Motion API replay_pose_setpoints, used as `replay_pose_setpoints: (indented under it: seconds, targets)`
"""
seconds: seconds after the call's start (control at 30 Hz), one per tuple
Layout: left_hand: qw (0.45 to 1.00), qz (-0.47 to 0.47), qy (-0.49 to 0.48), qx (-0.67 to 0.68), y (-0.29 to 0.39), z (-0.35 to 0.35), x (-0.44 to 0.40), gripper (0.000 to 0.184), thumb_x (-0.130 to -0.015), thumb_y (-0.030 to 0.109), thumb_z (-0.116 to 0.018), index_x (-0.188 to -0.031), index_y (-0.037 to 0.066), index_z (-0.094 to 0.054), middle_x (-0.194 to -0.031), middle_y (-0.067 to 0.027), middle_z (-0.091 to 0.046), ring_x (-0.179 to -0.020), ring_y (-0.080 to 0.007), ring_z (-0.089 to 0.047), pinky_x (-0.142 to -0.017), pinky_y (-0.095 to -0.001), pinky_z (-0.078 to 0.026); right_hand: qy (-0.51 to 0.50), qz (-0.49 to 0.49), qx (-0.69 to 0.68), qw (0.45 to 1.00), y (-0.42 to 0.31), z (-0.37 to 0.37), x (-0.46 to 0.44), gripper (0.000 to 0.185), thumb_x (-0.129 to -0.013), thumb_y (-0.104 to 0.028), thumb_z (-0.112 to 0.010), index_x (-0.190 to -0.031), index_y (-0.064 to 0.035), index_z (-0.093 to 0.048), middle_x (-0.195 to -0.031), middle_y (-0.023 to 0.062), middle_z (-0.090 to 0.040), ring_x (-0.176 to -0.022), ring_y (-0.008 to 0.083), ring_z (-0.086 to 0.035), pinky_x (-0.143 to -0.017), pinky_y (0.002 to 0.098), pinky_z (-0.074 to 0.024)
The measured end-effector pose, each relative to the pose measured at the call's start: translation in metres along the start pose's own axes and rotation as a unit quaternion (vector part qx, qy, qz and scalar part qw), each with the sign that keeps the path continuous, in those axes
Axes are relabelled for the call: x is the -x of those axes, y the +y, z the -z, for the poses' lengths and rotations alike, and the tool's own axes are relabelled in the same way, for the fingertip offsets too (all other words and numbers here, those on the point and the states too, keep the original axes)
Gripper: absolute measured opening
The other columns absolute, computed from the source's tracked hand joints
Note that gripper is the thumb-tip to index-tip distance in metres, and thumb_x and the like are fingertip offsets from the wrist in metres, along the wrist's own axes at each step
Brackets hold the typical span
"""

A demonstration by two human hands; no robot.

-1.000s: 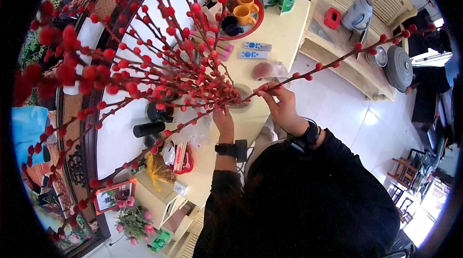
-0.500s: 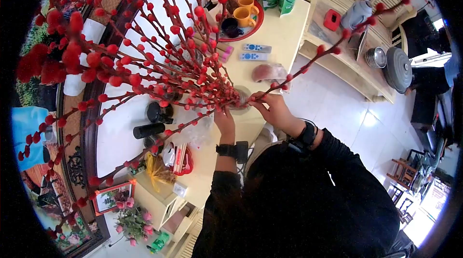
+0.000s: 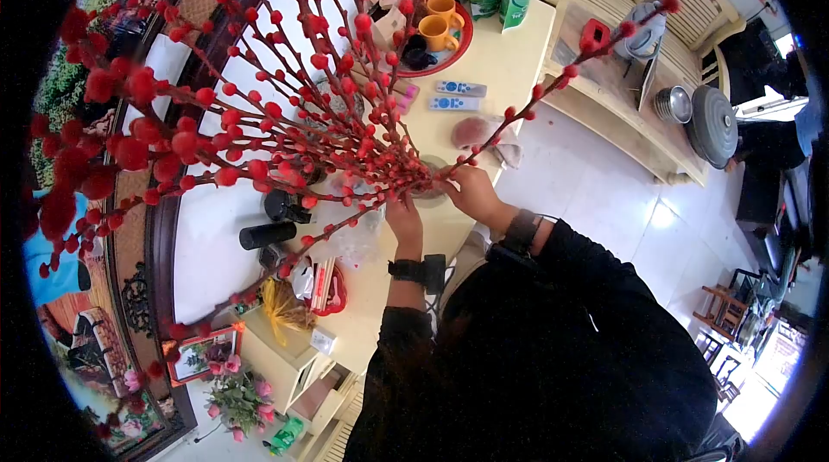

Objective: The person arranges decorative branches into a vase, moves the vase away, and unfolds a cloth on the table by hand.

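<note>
A large bunch of red-budded branches (image 3: 345,138) fans out from a clear vase (image 3: 430,195) on the table, most stems leaning left and away. Closed at the base of the bunch is my left hand (image 3: 403,218), its fingertips partly hidden by stems. My right hand (image 3: 475,196) pinches the lower end of a single red-budded branch (image 3: 537,92), which slants to the upper right, apart from the others. That stem's bottom end meets the vase mouth among the other stems; whether it is inside, I cannot tell.
Beyond the vase lie a pinkish cloth (image 3: 485,136), two remotes (image 3: 456,103) and a red tray (image 3: 466,39) with orange mugs (image 3: 434,30). A black cylinder (image 3: 267,235), a plastic bag (image 3: 350,237) and a red basket (image 3: 332,294) stand left. A wooden bench (image 3: 604,108) is at right.
My right hand has shifted slightly left, closer to the vase, and turned. The single branch has swung upward and left at its tip. The bunch has shifted a little; my left hand stays at its base.
</note>
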State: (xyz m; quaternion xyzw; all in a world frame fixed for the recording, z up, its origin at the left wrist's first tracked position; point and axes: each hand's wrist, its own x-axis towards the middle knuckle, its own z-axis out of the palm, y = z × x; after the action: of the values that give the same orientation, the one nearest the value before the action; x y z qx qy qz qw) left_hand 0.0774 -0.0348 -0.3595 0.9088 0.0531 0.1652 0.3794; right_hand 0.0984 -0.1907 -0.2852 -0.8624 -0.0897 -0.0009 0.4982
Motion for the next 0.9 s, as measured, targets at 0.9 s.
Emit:
replay_pose_setpoints:
  seconds: [0.9]
  targets:
    - [0.986,0.085,-0.097,-0.101,0.004,0.004,-0.014,0.025,-0.068,0.014,-0.057,-0.092,0.006,-0.055,-0.083,-0.0166,-0.057,-0.076,-0.0341,-0.054,-0.064,-0.0403,-0.042,-0.007,-0.029,0.024,0.999,0.058,-0.077,0.019,0.033,-0.076,-0.041,-0.047,-0.092,-0.0137,-0.057,-0.08,0.0076,-0.057,-0.072,0.0227,-0.046,-0.066,0.0375,-0.0359]
